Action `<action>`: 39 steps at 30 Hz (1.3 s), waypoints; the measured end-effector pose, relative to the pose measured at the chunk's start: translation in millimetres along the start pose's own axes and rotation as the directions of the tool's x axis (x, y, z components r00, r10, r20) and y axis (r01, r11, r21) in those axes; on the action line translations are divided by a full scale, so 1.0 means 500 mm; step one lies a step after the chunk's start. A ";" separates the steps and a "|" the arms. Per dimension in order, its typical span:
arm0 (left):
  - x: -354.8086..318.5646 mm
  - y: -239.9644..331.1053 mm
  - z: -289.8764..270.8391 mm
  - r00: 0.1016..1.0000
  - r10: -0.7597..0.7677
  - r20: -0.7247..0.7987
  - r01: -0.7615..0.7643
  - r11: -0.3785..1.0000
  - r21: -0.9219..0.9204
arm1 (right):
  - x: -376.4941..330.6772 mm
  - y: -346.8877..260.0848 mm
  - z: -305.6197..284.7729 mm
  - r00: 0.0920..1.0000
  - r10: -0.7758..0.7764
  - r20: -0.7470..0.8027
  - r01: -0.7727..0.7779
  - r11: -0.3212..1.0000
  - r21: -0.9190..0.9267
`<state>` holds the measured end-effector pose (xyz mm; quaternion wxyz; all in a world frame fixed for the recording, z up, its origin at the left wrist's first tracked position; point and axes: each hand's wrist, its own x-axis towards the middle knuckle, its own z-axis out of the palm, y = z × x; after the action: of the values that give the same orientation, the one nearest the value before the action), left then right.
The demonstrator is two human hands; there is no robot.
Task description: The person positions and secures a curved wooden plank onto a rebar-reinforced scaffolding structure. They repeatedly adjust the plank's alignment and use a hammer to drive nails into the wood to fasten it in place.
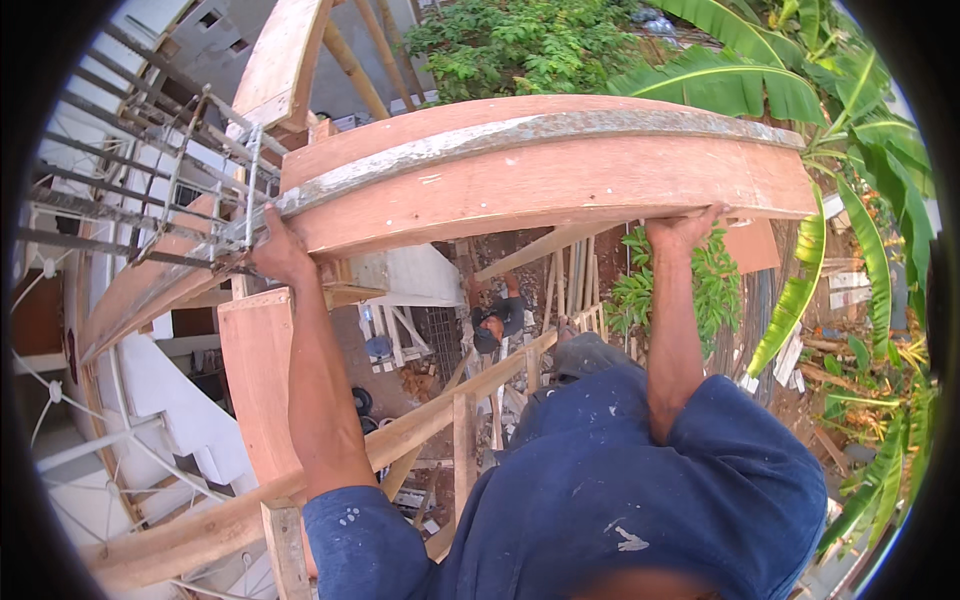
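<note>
A long reddish plywood formwork beam [560,180] spans the upper middle, with a weathered grey strip along it. My left hand [283,252] is closed around its left end, beside the rebar; some of its fingers are hidden. Near the right end, my right hand [684,230] is closed on the lower edge, with most fingers out of sight behind or under the board. Both arms are stretched forward. Steel rebar [150,190] with tied stirrups lies just left of the beam's end.
A timber rail [450,396] crosses in front of my body, above a drop. Far below, another person [492,324] is among rubble. An upright plywood form [256,380] stands by my left forearm. Banana leaves [730,80] hang close to the right end.
</note>
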<state>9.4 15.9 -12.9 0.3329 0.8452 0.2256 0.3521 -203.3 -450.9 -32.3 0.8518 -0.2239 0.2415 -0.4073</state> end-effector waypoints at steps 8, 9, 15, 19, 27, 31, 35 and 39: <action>-0.006 0.018 -0.004 0.984 -0.144 0.106 0.139 0.989 0.050 | 0.007 0.007 0.014 0.992 -0.067 -0.104 0.066 0.998 -0.012; -0.007 0.021 -0.006 0.985 -0.149 0.089 0.144 0.988 0.061 | 0.010 0.010 0.018 0.989 -0.100 -0.108 0.095 0.994 -0.053; -0.015 0.039 -0.016 0.978 -0.177 0.111 0.166 0.981 0.098 | 0.013 0.026 0.033 0.971 -0.238 -0.027 0.227 0.952 -0.205; -0.024 0.049 -0.028 0.964 -0.226 0.143 0.200 0.964 0.174 | 0.015 0.027 0.030 0.979 -0.183 -0.090 0.169 0.975 -0.145; -0.100 0.066 -0.053 0.956 0.295 0.011 -0.295 0.956 -0.009 | 0.066 0.031 -0.006 0.976 -0.203 -0.078 0.195 0.976 -0.100; -0.086 0.098 -0.021 0.769 0.614 0.177 -0.618 0.785 -0.038 | 0.060 0.027 -0.001 0.982 -0.181 -0.054 0.175 0.979 -0.102; -0.085 0.102 -0.006 0.701 0.542 0.463 -0.595 0.803 -0.039 | 0.032 0.028 0.014 0.980 -0.200 -0.001 0.197 0.969 -0.152; -0.091 0.095 -0.004 0.708 0.559 0.432 -0.595 0.801 -0.061 | 0.015 0.025 0.025 0.973 -0.228 -0.033 0.218 0.958 -0.188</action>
<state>-14.8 -43.6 2.2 0.2119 0.9419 -0.1146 0.2341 -184.6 -447.3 -31.6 0.7694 -0.3159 0.2741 -0.4828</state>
